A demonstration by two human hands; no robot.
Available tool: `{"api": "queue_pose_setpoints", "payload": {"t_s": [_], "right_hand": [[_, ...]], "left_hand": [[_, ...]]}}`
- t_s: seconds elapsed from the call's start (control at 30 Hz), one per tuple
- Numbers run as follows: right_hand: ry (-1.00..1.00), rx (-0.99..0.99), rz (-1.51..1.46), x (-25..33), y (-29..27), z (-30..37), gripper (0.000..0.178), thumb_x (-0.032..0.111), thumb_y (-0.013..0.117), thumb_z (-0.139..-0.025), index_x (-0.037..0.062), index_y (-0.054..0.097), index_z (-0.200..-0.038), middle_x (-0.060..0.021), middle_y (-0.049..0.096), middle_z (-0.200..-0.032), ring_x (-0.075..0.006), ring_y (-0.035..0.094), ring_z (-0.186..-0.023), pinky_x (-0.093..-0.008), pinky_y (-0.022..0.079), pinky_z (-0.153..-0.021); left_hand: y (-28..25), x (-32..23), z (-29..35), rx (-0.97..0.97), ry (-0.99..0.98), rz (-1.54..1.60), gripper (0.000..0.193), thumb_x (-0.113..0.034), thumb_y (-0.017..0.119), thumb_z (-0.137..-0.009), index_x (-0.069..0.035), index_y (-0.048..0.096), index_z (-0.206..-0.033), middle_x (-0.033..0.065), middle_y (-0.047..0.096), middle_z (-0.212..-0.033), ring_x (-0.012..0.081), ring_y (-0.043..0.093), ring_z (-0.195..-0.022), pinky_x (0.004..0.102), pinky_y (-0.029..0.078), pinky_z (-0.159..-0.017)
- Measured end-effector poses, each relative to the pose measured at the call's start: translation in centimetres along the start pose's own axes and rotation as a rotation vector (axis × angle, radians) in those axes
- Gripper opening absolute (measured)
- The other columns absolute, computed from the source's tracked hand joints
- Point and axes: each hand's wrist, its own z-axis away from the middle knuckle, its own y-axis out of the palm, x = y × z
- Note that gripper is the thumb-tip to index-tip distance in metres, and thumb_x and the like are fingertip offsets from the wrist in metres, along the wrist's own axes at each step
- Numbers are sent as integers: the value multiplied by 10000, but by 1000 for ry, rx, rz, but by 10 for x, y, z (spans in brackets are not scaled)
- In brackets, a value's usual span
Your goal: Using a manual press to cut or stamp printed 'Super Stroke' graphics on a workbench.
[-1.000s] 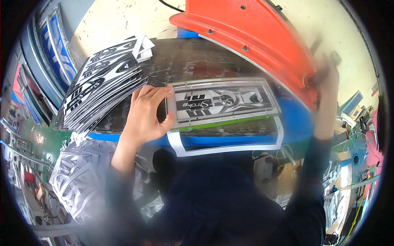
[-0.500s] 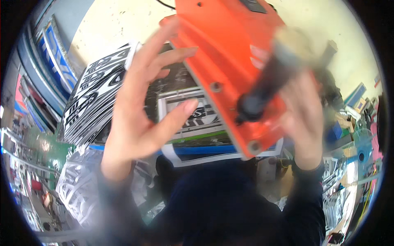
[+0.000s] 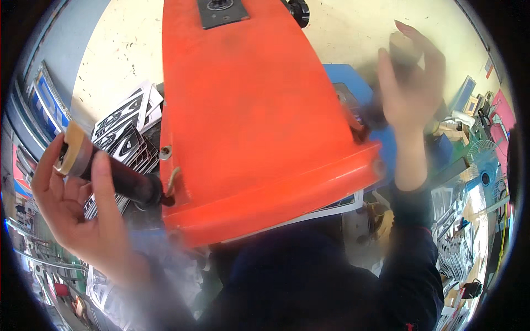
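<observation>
A broad orange machine arm point(image 3: 248, 121) with a metal plate on top covers the middle of the bench. From its left side juts a black handle point(image 3: 124, 179) with a pale tan end. My left hand point(image 3: 83, 215) is closed around that handle's outer part, thumb along it and a finger at its tip. On the other side, my right hand point(image 3: 414, 94) is raised with thumb and fingers apart. Between them shows the blurred tan end of a second handle point(image 3: 404, 51); whether the palm touches it is unclear. Whatever lies beneath the orange arm is mostly hidden.
Left of the arm lie stacked black-and-white printed sheets point(image 3: 124, 124). A blue board point(image 3: 348, 83) shows behind its right edge. Framed screens point(image 3: 47, 107) lean at far left. A blue fan point(image 3: 486, 176) and a pink panel point(image 3: 499, 118) stand at right.
The orange arm has swung left across the bench and now hides the framed print. My left hand went from open to gripping the left handle; my right hand rose and its fingers spread.
</observation>
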Motion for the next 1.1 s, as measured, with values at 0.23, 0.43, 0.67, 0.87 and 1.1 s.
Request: {"api": "queue_pose_setpoints", "payload": {"t_s": [0.23, 0.43, 0.67, 0.87, 1.1], "right_hand": [[159, 17, -427, 19, 7, 10, 424, -36, 691, -790, -23, 491, -1164, -173, 586, -1214, -186, 583, -1020, -302, 491, -877], [102, 27, -353, 28, 9, 16, 407, -115, 655, -778, -33, 453, -1121, -232, 561, -1189, -179, 620, -935, -270, 549, -749], [128, 22, -462, 25, 13, 20, 421, -79, 656, -803, -27, 433, -1156, -257, 568, -1179, -188, 601, -975, -266, 499, -818], [98, 15, -453, 14, 13, 16, 457, -40, 665, -817, -51, 418, -1202, -250, 567, -1187, -188, 591, -975, -280, 496, -831], [81, -10, -271, -23, 2, 7, 561, -1, 677, -831, -79, 378, -1299, -234, 541, -1241, -211, 613, -999, -284, 522, -827]], "left_hand": [[-7, 32, 2, -168, -113, -198, 349, -148, 680, -888, -54, 533, -1190, 147, 670, -1060, 159, 691, -874, 240, 566, -729], [-3, 39, 13, -193, -61, -155, 335, -125, 675, -888, -14, 525, -1167, 174, 663, -1032, 169, 687, -863, 231, 566, -700], [-2, 39, 14, -208, -82, -122, 347, -130, 684, -881, -39, 525, -1175, 190, 662, -1057, 201, 691, -913, 264, 575, -759], [5, 28, 11, -242, -86, -48, 409, -69, 673, -871, -5, 501, -1236, 199, 644, -1073, 212, 683, -926, 262, 564, -763], [10, 0, 22, -110, 38, 104, 780, -187, 735, -829, -14, 286, -1443, 225, 633, -1145, 268, 681, -977, 303, 586, -774]]}}
